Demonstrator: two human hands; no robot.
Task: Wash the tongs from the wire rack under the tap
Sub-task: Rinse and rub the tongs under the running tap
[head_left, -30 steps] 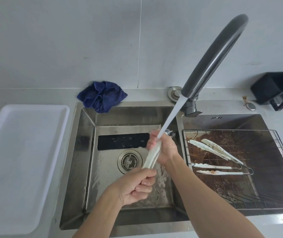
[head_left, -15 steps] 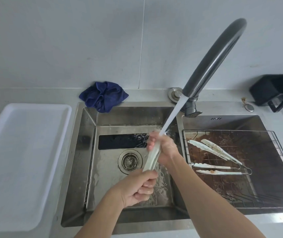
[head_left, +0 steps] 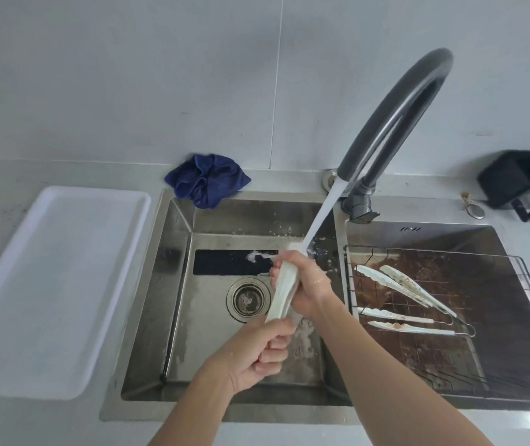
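Two hands, left (head_left: 257, 355) and right (head_left: 305, 281), clasp one tongs (head_left: 284, 292); two pairs (head_left: 408, 300) on rack (head_left: 527, 284).

Before you sits the stainless steel double sink (head_left: 147, 317), its round drain (head_left: 248, 299) in the left basin's floor. The rectangular wire rack (head_left: 527, 284) lies over the right basin, with two soiled pairs of white tongs (head_left: 398, 281) on it. The curved dark metal tap (head_left: 395, 120) rises behind the divider. Left of the sink rests the white plastic tray (head_left: 48, 284); behind the left basin lies the crumpled blue cloth (head_left: 207, 180); the black square container (head_left: 521, 178) sits far right.
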